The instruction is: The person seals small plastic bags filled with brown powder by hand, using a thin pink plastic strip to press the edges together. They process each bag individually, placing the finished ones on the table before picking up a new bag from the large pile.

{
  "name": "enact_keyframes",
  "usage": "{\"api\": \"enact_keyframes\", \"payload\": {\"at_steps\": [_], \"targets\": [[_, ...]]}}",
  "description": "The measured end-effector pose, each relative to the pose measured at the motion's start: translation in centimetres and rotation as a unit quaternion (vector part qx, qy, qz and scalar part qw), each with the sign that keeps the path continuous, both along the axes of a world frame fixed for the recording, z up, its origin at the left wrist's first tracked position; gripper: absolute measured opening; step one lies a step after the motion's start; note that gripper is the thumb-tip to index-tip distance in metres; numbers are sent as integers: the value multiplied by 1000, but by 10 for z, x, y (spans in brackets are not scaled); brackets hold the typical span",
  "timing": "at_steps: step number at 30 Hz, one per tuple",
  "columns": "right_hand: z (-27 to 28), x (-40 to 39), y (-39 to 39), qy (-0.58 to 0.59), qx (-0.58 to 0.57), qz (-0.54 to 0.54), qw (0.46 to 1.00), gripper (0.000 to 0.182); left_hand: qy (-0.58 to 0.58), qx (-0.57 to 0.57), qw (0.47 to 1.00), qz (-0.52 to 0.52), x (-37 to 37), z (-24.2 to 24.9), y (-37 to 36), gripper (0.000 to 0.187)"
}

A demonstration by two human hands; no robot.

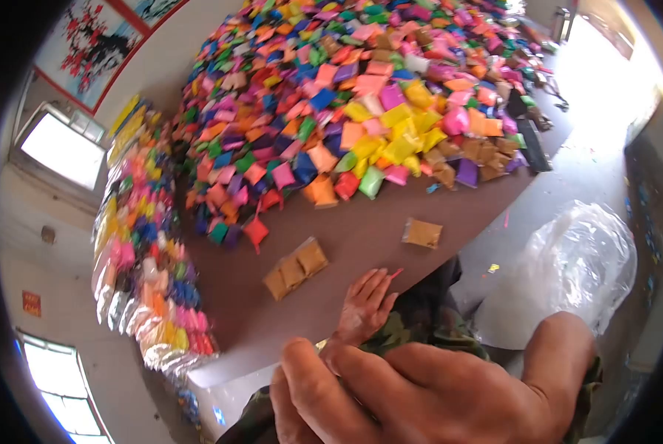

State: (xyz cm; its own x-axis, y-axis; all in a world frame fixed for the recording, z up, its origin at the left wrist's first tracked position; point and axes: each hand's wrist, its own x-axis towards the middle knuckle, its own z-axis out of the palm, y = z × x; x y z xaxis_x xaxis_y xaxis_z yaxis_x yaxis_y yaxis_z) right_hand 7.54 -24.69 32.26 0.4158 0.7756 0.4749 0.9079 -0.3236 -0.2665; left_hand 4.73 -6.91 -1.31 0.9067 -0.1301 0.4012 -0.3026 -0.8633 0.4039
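Observation:
My left hand (pixel 363 305) lies flat on the near edge of a brown table (pixel 361 222), fingers slightly apart, with nothing in it. Just beyond its fingertips lies a strip of three joined brown packets (pixel 296 268); a single brown packet (pixel 422 233) lies farther right. My right hand (pixel 420 396) fills the bottom of the view close to the camera, back of the hand up, fingers pointing left. Its palm side is hidden, so I cannot see whether it holds anything. A huge pile of small coloured packets (pixel 361 96) covers the far part of the table.
Bundles of coloured packets in clear wrap (pixel 143 244) are stacked along the table's left side. A crumpled clear plastic bag (pixel 568 270) lies on the floor at right. Camouflage trousers (pixel 420 311) show below the table edge. A tiny pink scrap (pixel 396 272) sits by my left fingertips.

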Motion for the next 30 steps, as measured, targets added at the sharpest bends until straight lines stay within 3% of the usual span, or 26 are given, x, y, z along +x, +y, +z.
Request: {"api": "enact_keyframes", "payload": {"at_steps": [2, 4, 8, 13, 17, 20, 21, 22, 24, 25, 26, 29, 30], "targets": [[-11, 7, 1, -46, -13, 102, 994, 36, 2, -10, 1000, 2, -1, -2, 2, 38], [-39, -2, 12, -113, 18, 54, 992, 34, 16, -7, 1000, 5, -3, -2, 4, 38], [-31, -1, 15, -81, 63, 21, 995, 37, 22, -4, 1000, 2, -2, 2, 5, 38], [7, 10, 5, 35, -51, 74, 995, 40, 11, -19, 1000, -13, -3, 4, 10, 39], [-10, 12, 19, -43, 18, 35, 998, 29, 37, -6, 999, 15, -4, -3, 4, 36], [-36, -2, 40, -14, 98, 13, 995, 25, 44, -31, 999, -8, -3, 1, 8, 36], [-28, 2, 36, -14, 44, 39, 998, 26, 70, -206, 976, -17, -6, -2, 8, 36], [-20, 6, 33, -14, -11, 66, 998, 26, 92, -379, 920, -31, -12, -11, 1, 36], [-25, 8, 39, -23, -47, 122, 991, 26, 90, -373, 922, -57, -7, -22, 7, 35], [-36, 9, 49, -31, -34, 155, 987, 26, 78, -205, 974, -55, -5, -27, 12, 34], [-43, 15, 56, 46, -22, 157, 986, 25, 71, -34, 996, -47, -3, -30, 16, 34], [-90, 43, 54, 189, -7, 139, 972, 21, 54, -76, 994, -59, -2, -23, 19, 32], [-113, 51, 52, 222, 29, 111, 968, 22, 31, -225, 972, -60, -4, -19, 21, 31]]}}
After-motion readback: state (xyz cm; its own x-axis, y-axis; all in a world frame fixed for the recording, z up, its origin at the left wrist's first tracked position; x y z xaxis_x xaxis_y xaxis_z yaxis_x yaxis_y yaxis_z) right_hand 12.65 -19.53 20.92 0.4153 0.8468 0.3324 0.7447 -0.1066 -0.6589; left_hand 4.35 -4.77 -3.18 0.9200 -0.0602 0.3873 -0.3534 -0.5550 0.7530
